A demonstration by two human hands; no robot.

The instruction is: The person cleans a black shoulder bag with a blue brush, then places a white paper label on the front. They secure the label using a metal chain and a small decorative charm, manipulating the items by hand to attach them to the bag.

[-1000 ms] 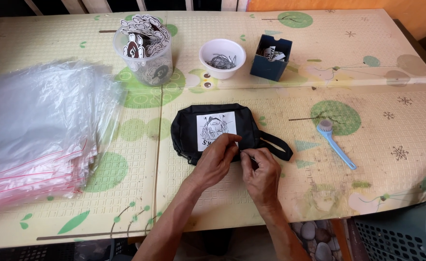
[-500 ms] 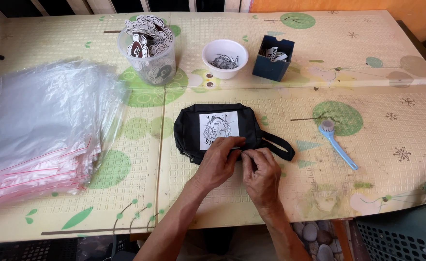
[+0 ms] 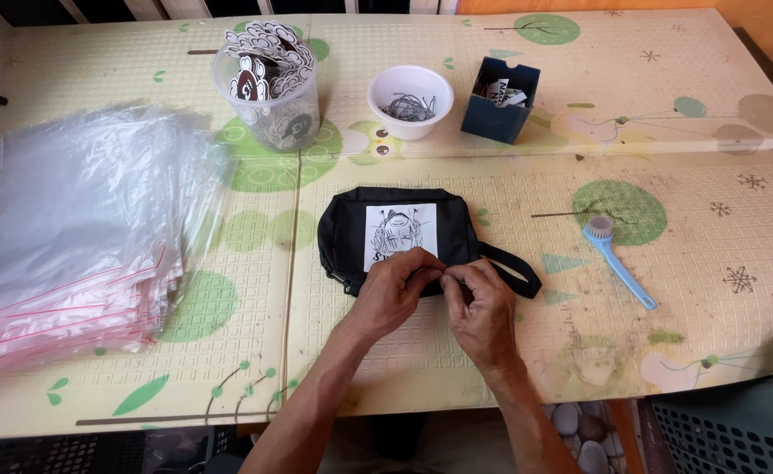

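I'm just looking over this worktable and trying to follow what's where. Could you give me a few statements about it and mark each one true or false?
1. Both hands, the left hand and the right hand, meet at the near edge of the black pouch. True.
2. The black pouch bears a plain red patch. False: its patch is white with a black line drawing.
3. The stack of clear plastic bags lies to the left of the pouch. True.
4. The blue brush is held in the right hand. False: it lies alone on the table mat, to the right of the pouch.
5. The white bowl stands between the clear plastic cup and the dark blue box. True.
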